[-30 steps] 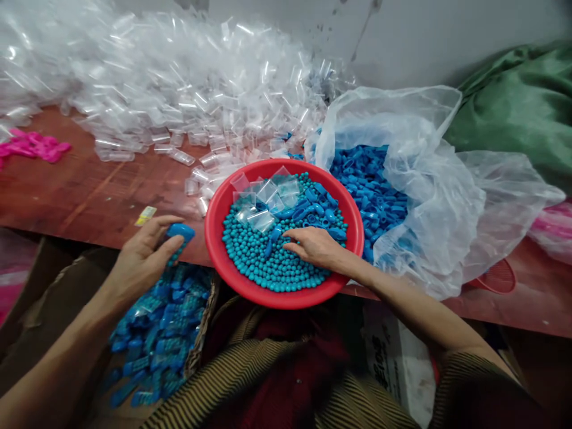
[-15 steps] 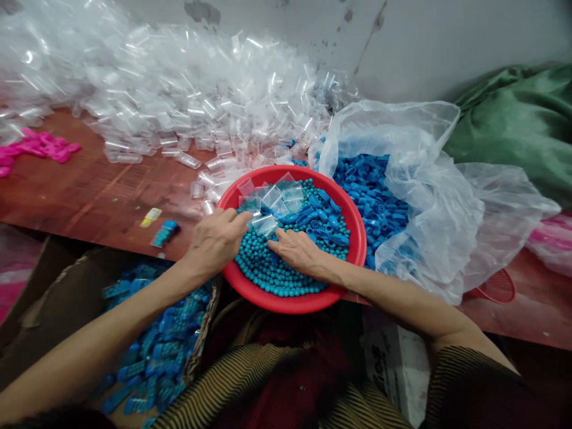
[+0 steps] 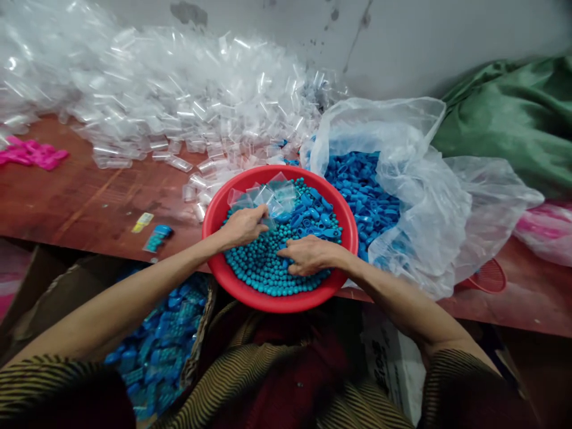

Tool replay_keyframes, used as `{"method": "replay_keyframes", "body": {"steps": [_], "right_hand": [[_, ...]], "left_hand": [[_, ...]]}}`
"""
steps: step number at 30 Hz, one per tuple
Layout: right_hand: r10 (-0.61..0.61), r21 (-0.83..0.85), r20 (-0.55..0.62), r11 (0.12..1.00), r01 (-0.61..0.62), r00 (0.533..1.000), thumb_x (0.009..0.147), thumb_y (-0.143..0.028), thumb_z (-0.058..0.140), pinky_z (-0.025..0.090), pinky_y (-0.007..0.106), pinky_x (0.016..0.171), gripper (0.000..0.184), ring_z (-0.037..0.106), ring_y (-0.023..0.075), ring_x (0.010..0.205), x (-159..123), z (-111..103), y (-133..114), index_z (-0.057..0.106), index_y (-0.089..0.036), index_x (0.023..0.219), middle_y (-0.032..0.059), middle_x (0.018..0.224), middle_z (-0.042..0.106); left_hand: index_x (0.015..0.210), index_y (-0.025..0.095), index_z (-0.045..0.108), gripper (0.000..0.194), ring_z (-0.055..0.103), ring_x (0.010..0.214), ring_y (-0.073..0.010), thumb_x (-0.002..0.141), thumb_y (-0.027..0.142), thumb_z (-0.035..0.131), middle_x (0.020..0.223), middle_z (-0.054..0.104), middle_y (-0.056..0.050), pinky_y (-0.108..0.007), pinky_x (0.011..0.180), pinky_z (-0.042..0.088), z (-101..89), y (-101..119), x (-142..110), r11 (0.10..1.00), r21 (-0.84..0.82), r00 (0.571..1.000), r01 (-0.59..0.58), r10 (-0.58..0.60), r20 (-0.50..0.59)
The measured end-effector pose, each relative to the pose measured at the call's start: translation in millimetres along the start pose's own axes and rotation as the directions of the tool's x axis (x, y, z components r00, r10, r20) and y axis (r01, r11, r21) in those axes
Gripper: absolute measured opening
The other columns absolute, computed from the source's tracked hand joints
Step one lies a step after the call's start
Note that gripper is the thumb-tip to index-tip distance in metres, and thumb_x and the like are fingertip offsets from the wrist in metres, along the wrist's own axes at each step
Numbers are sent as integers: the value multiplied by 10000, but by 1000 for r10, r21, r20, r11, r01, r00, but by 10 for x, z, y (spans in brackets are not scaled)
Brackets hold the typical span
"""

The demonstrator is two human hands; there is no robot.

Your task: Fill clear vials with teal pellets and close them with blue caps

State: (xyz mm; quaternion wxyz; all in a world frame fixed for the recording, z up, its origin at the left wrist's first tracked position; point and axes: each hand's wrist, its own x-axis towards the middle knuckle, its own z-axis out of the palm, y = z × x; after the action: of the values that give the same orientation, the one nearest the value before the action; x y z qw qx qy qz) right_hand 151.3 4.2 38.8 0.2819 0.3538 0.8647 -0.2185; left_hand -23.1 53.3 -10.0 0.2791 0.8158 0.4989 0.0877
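A red basin [image 3: 279,304] holds turquoise beads [image 3: 257,271], several blue plastic pieces [image 3: 315,217] and flat clear plastic sleeves [image 3: 279,193]. My left hand [image 3: 245,227] is over the left half of the basin, its fingers closed in a pinch on a clear sleeve [image 3: 270,221] that shows only in part. Low over the beads on the right is my right hand [image 3: 309,255], fingers curled around a blue piece [image 3: 286,260] mostly covered by them.
Clear sleeves [image 3: 179,107] are heaped along the wall. A plastic bag [image 3: 424,208] with blue pieces [image 3: 361,190] lies right of the basin. Pink pieces [image 3: 36,154] and a filled sleeve [image 3: 158,238] lie on the red table [image 3: 89,202]. Below stands a box of filled sleeves [image 3: 165,339].
My left hand has moved right, further over the basin, and a clear sleeve is now at its fingertips. My right hand has shifted slightly right and down. The view has shifted a little.
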Motion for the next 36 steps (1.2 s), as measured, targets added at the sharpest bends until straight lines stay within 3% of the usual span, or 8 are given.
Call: {"method": "replay_keyframes", "body": {"steps": [6,12,16,19,23,26,31,36], "right_hand": [[-119,161,-32,979,123,992,742,-217,541,475,435,830,545,568,295,1092,-77,159,32,506,-265,1284,114,1322,507],[-126,489,-256,838,241,958,814,-265,521,435,331,905,315,573,208,1071,-79,344,262,616,-178,1101,78,1161,622],[251,730,-475,648,218,844,821,-171,456,491,256,667,279,615,106,680,-53,425,351,518,-164,1093,50,1030,621],[380,818,-493,509,268,782,850,-246,456,475,231,545,341,573,71,545,-48,420,346,397,-172,1178,65,1084,576],[289,629,-596,748,212,749,893,-275,443,473,261,688,269,635,147,781,-49,427,259,460,-155,1134,81,1045,620],[212,364,-552,931,4,806,917,-274,414,446,300,771,247,627,210,932,-53,470,181,499,-151,1113,107,995,661],[283,186,-388,956,-227,877,910,-197,330,463,301,661,244,662,242,829,-51,509,176,504,-123,1065,129,871,676],[390,238,-349,917,-322,852,886,-135,302,483,329,683,255,655,260,890,-31,498,271,490,-115,1057,162,942,665]], "left_hand": [[854,185,432,284,508,606,-101,680,306,621,702,524,26,-219,547,415,-58,-13,-108,672,-740,991,17,89,103],[1009,169,498,347,441,509,-81,699,297,588,619,461,54,-212,491,378,-9,93,-168,740,-665,993,100,-32,113],[983,172,501,322,455,545,-88,674,231,571,679,511,38,-220,512,380,-34,209,-234,872,-488,999,28,-33,-1],[850,176,490,252,436,486,-73,642,238,619,639,495,48,-199,441,352,-47,308,-265,852,-512,994,111,-89,66],[841,151,528,306,362,408,-43,602,270,677,556,442,65,-172,365,280,8,438,-232,638,-727,966,254,-206,157],[903,140,543,355,460,497,-74,611,298,668,672,521,19,-197,416,376,55,486,-204,566,-791,962,232,-252,102],[916,175,581,206,583,695,-183,714,204,554,704,587,-23,-305,644,463,72,460,-260,984,-174,994,34,-15,109],[983,145,537,266,619,815,-269,720,124,504,847,654,-129,-360,706,458,343,472,-187,969,221,950,-111,38,311]]}}
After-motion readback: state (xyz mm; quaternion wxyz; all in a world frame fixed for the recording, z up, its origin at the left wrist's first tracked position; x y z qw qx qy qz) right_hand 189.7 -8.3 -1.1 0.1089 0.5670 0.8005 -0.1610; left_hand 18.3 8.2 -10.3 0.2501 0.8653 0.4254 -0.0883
